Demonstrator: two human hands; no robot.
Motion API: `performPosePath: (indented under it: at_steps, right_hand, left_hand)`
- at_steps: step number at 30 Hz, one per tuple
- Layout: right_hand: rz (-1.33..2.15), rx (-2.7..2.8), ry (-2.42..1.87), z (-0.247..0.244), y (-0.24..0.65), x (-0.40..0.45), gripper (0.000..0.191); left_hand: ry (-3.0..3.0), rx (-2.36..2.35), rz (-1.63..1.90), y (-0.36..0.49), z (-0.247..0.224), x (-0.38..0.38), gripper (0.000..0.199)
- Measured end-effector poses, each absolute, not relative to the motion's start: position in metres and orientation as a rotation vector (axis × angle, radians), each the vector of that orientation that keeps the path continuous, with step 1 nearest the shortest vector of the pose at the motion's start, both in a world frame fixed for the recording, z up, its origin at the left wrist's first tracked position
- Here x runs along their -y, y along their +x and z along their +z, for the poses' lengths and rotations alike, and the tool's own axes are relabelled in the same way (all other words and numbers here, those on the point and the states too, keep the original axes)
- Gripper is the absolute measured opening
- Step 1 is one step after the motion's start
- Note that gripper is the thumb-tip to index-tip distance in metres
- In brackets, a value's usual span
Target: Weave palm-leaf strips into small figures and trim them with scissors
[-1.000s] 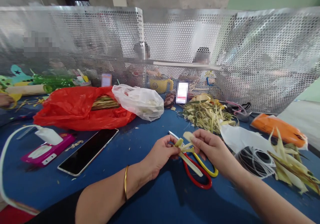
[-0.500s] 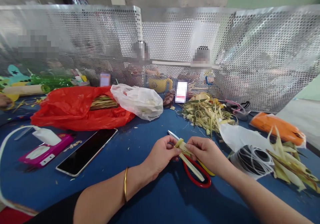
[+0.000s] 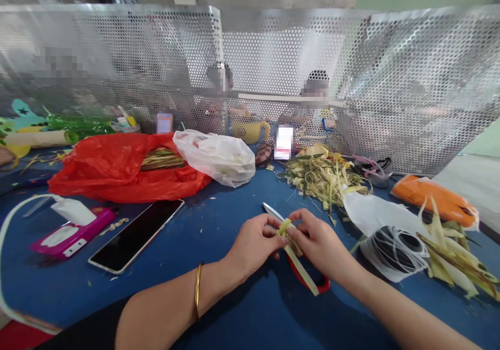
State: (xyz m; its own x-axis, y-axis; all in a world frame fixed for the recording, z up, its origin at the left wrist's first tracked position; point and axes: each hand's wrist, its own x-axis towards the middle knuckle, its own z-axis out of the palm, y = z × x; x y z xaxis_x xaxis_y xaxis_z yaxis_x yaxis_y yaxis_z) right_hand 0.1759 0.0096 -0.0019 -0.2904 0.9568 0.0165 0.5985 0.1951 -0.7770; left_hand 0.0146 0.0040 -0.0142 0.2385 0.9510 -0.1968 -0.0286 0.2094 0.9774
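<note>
Between my hands is a pale green-yellow leaf strip (image 3: 301, 270), folded or looped at its top, with a long flat end pointing down to the right. My left hand (image 3: 258, 240) pinches the strip from the left, thumb and fingers together. From the right, my right hand (image 3: 318, 240) grips the folded part, its fingers closed. Scissors (image 3: 322, 286) with red handles lie on the blue table beneath the hands, blades pointing up to the left. The hands partly hide them.
A black phone (image 3: 136, 235), magenta power strip (image 3: 74, 233) and red bag (image 3: 117, 167) are at left. Leaf scraps (image 3: 328, 175) lie behind the hands; a wire spool (image 3: 394, 253) and orange packet (image 3: 435, 201) are at right. People sit behind a perforated metal screen (image 3: 273, 53).
My right hand has shifted slightly left and turned over the folded part of the strip. The yellow part of the scissor handle is now covered. The strip's fold looks more bunched.
</note>
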Motion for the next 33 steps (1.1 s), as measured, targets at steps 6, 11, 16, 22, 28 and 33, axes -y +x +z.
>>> performPosePath:
  at_steps: [6,11,16,22,28,33]
  right_hand:
    - [0.732,1.905,-1.476,-0.008,0.171,-0.006,0.011]
    - [0.868,1.882,-1.389,-0.003,0.171,-0.003,0.008]
    - [1.038,1.770,-1.297,-0.004,0.174,-0.005,0.008]
    - [1.279,1.729,-1.302,0.000,0.178,-0.011,0.017]
    - [1.353,1.750,-1.427,0.004,0.184,-0.016,0.031]
    - [1.467,1.430,-1.291,0.004,0.179,-0.014,0.033]
  left_hand:
    - [1.175,-1.112,0.886,0.014,-0.014,-0.002,0.021]
    - [1.113,-1.113,0.918,0.014,-0.012,-0.003,0.023]
    - [0.963,-1.059,0.887,0.016,-0.009,-0.002,0.022]
    - [1.014,-1.005,0.822,0.015,-0.008,0.002,0.017]
    - [1.166,-1.012,0.698,0.015,-0.009,0.004,0.013]
    - [1.245,-0.959,0.539,0.014,-0.009,0.005,0.013]
